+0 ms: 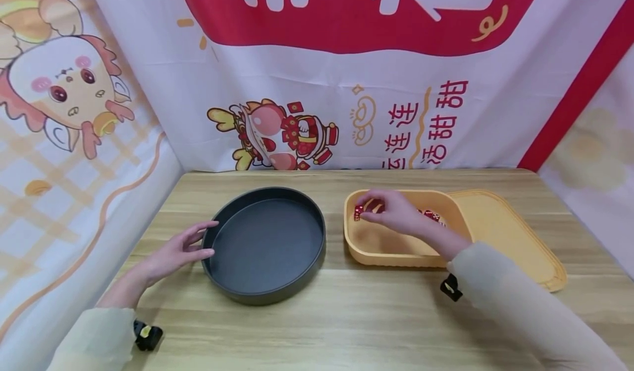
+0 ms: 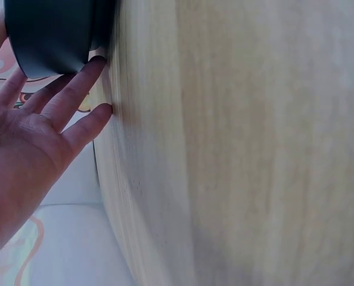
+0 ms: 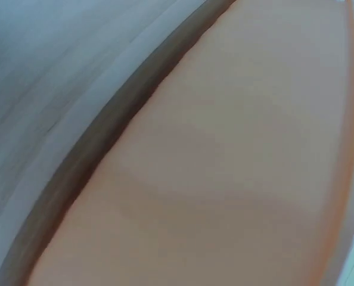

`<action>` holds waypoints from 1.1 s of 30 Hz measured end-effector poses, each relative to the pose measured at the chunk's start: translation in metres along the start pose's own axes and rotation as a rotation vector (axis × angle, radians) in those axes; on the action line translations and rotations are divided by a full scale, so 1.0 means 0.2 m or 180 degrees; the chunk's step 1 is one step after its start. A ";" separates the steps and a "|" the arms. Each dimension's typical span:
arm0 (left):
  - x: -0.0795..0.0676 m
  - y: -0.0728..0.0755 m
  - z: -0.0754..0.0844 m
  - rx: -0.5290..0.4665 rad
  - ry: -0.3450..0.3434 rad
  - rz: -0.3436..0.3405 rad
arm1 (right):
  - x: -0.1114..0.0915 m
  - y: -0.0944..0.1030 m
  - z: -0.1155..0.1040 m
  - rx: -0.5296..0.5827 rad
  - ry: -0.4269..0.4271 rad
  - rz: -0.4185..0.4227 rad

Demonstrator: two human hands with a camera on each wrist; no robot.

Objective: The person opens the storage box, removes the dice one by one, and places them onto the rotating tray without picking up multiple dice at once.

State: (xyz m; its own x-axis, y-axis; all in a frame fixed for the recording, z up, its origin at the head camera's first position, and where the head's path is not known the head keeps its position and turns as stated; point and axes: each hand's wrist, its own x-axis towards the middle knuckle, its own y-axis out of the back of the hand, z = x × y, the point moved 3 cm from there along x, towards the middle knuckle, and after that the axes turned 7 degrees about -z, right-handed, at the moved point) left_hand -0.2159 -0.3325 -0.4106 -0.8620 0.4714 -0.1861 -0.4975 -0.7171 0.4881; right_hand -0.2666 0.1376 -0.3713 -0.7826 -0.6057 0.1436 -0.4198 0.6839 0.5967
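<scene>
A round dark grey pan [image 1: 269,247] sits left of centre in the head view. My left hand [image 1: 170,254] rests at its left side, thumb and fingertips at the rim. Spread fingers lie against the pan's wall [image 2: 49,39] in the left wrist view. My right hand [image 1: 391,211] reaches into a yellow-orange rectangular container [image 1: 391,260], thumb and forefinger pinching at a red die [image 1: 359,209] near its left end. More red dice [image 1: 432,215] with white dots lie towards the container's right end, partly hidden by my right wrist. The right wrist view shows only the container's wall [image 3: 213,155] up close.
A flat yellow-orange lid [image 1: 515,233] lies right of the container, partly behind it. Everything stands on a wood-grain table [image 1: 307,327]. Printed cloth [image 1: 317,79] hangs behind the table, with more cloth at the left and right sides.
</scene>
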 end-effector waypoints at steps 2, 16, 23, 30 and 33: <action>0.00 0.00 0.00 -0.0001 0.0016 -0.0003 | 0.02 -0.02 -0.03 0.0029 0.0056 -0.0033; -0.01 0.01 -0.02 0.0012 0.0072 0.0016 | 0.23 -0.23 -0.22 0.0170 0.0183 -0.0310; 0.00 0.00 -0.03 0.0024 0.0049 0.0030 | 0.37 -0.41 -0.26 0.0227 0.0111 -0.0376; 0.00 0.00 -0.02 0.0013 0.0070 0.0018 | 0.48 -0.58 -0.28 0.0104 -0.0002 -0.0588; 0.00 0.00 -0.02 -0.0029 0.0102 0.0014 | 0.53 -0.64 -0.28 0.0005 -0.0014 -0.0709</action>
State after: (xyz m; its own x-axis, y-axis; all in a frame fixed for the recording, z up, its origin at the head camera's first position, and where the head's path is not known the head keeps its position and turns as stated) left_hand -0.2162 -0.3338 -0.4136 -0.8668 0.4516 -0.2113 -0.4945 -0.7239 0.4812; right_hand -0.2692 -0.0371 -0.3886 -0.6725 -0.7401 0.0049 -0.5832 0.5340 0.6121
